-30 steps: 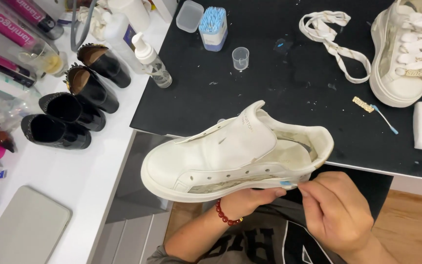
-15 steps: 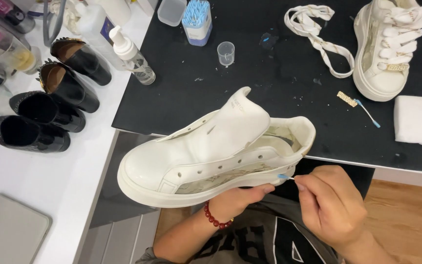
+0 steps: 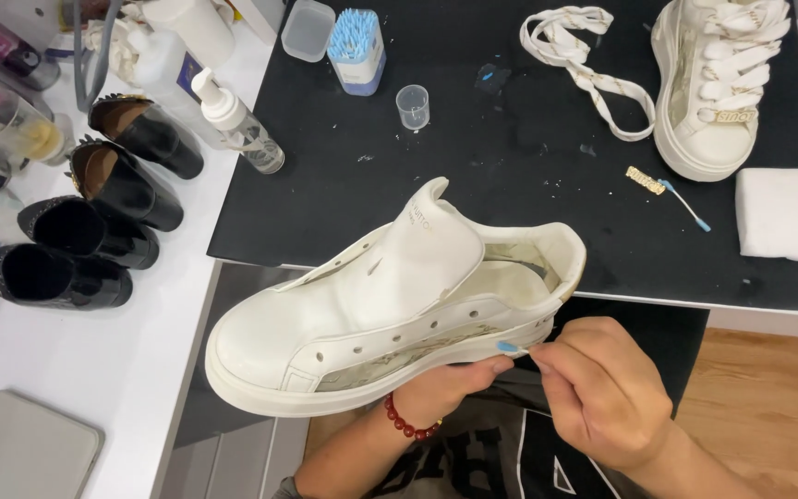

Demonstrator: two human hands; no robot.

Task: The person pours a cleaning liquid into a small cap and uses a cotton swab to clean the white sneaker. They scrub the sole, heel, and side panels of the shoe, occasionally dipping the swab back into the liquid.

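**Cotton swab at the side of an unlaced white sneaker**

The left hand (image 3: 445,388), a red bead bracelet (image 3: 405,423) at its wrist, was curled under the sole of an unlaced white leather sneaker with a translucent patterned side panel (image 3: 390,319), gripping it from below and holding it off the front edge of the black matte surface (image 3: 510,139), toe pointing left. The right hand (image 3: 602,388) was closed in a pinch on a thin blue-tipped cotton swab (image 3: 510,347), whose tip touched the sneaker's side near the rear eyelets.

On the surface lay a second, laced white sneaker (image 3: 708,88) at the far right, with a loose white shoelace (image 3: 593,65) beside it, another blue-tipped swab (image 3: 685,205), a folded white cloth pad (image 3: 778,214), a small clear cup (image 3: 412,106) and an open box of blue swabs (image 3: 356,48). On the white counter (image 3: 122,370) to the left stood four black leather shoes (image 3: 108,199) and a clear pump bottle (image 3: 237,122).
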